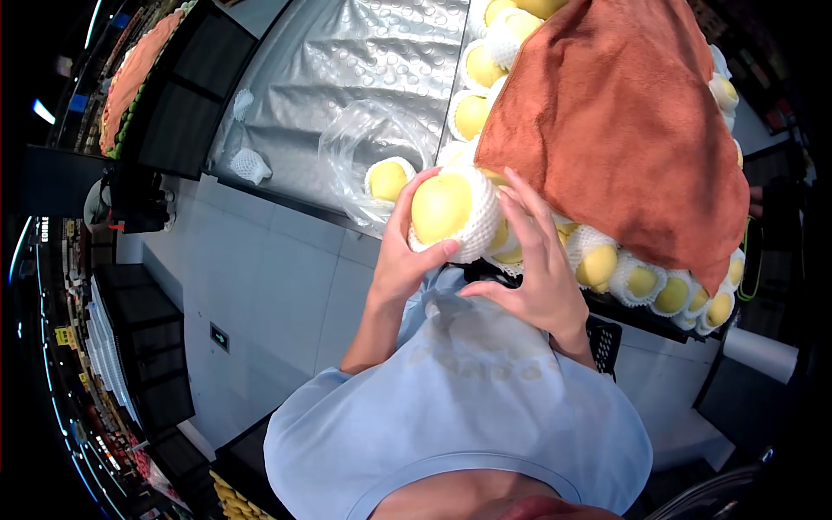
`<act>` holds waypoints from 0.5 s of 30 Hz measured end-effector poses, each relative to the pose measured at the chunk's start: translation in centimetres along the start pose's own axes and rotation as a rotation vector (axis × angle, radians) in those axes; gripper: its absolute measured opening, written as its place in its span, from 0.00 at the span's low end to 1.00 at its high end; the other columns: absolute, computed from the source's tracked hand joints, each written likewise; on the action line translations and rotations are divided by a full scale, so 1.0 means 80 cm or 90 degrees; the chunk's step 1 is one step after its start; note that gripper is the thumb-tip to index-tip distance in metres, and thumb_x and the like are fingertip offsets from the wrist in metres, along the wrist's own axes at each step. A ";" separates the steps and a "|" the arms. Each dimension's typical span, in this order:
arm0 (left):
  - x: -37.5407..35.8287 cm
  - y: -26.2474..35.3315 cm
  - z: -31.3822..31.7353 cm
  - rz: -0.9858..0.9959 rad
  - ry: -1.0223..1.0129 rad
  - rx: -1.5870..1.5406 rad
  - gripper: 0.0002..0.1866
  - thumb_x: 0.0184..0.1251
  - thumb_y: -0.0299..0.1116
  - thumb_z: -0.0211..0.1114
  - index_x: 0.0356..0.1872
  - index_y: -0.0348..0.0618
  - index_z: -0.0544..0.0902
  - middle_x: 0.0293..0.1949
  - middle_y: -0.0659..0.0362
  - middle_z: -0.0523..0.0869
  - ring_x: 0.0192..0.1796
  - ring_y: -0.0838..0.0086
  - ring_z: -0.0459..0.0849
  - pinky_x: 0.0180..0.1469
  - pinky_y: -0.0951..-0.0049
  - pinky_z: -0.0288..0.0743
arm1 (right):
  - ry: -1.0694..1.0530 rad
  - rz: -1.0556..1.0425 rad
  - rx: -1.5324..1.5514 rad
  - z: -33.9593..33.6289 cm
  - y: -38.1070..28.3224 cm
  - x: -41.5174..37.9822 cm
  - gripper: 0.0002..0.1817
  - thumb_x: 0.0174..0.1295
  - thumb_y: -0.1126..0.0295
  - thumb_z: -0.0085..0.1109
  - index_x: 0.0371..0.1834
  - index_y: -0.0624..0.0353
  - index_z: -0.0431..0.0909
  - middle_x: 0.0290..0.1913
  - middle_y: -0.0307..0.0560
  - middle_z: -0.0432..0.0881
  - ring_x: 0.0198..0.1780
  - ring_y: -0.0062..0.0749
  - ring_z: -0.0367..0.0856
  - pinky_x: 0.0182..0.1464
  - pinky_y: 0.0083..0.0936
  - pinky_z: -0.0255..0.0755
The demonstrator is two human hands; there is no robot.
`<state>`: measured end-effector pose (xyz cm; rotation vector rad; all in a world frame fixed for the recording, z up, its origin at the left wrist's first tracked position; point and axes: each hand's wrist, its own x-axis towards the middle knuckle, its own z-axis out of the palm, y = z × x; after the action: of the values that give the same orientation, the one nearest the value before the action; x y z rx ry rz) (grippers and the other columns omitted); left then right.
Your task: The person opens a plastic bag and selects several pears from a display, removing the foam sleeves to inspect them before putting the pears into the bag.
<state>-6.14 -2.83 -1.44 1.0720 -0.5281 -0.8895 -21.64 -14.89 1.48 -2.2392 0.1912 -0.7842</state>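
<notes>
In front of my chest, my left hand [401,258] grips a round yellow fruit [441,208], fingers on its far left side and thumb along the bottom. A white foam net [479,217] wraps the fruit and leaves its yellow face bare. My right hand [543,279] is at the right of the net, fingers spread and curved, with a gap between thumb and fingers. Just beyond my left hand lies a clear plastic bag [338,162], its mouth spread wide. Another yellow fruit [387,180] in a foam net sits at the bag.
An orange-red cloth [615,130] covers much of a pile of netted yellow fruits [597,264] on the right. Silver padded lining [373,52] covers the display stand at left, with a loose foam net [250,165] near its edge. Black crates [143,347] stand across the grey floor [260,269].
</notes>
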 end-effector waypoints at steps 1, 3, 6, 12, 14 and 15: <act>0.010 0.002 -0.008 0.024 0.045 -0.004 0.46 0.49 0.30 0.76 0.72 0.38 0.64 0.64 0.51 0.73 0.67 0.66 0.73 0.69 0.66 0.67 | 0.024 0.003 0.005 -0.001 0.000 -0.001 0.52 0.47 0.59 0.79 0.75 0.53 0.59 0.74 0.61 0.59 0.72 0.59 0.64 0.69 0.48 0.65; 0.035 0.004 -0.031 0.080 0.163 0.054 0.40 0.53 0.26 0.74 0.69 0.38 0.66 0.61 0.52 0.75 0.63 0.67 0.76 0.65 0.67 0.71 | 0.026 0.016 0.002 -0.006 0.006 -0.007 0.49 0.48 0.60 0.78 0.74 0.54 0.61 0.73 0.60 0.61 0.71 0.58 0.65 0.69 0.46 0.66; 0.078 0.012 -0.074 0.130 0.307 0.269 0.38 0.52 0.30 0.78 0.65 0.38 0.69 0.57 0.53 0.77 0.55 0.69 0.81 0.56 0.69 0.77 | 0.036 0.068 -0.001 -0.013 0.009 -0.014 0.38 0.52 0.65 0.75 0.68 0.59 0.70 0.69 0.55 0.67 0.67 0.53 0.70 0.66 0.43 0.69; 0.137 -0.016 -0.155 0.081 0.466 0.555 0.42 0.45 0.42 0.81 0.62 0.35 0.72 0.52 0.47 0.82 0.53 0.61 0.83 0.56 0.65 0.76 | 0.025 0.089 -0.037 -0.026 0.014 -0.023 0.28 0.54 0.71 0.73 0.60 0.60 0.76 0.63 0.52 0.73 0.63 0.50 0.73 0.63 0.41 0.70; 0.145 -0.020 -0.156 0.064 0.476 0.626 0.43 0.43 0.43 0.80 0.62 0.35 0.72 0.52 0.44 0.82 0.53 0.57 0.83 0.56 0.62 0.76 | 0.032 0.090 -0.038 -0.027 0.017 -0.026 0.27 0.54 0.71 0.73 0.59 0.60 0.77 0.62 0.51 0.74 0.62 0.50 0.73 0.63 0.41 0.70; 0.148 -0.021 -0.156 0.044 0.491 0.697 0.44 0.42 0.45 0.80 0.61 0.35 0.72 0.52 0.42 0.82 0.53 0.53 0.83 0.57 0.59 0.76 | 0.034 0.090 -0.038 -0.027 0.018 -0.027 0.26 0.54 0.72 0.72 0.58 0.60 0.77 0.61 0.50 0.75 0.61 0.49 0.74 0.62 0.40 0.71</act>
<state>9.19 -6.42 -8.56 2.2278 -0.3664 0.0064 -24.49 -16.45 0.62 -2.2329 0.3998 -0.7713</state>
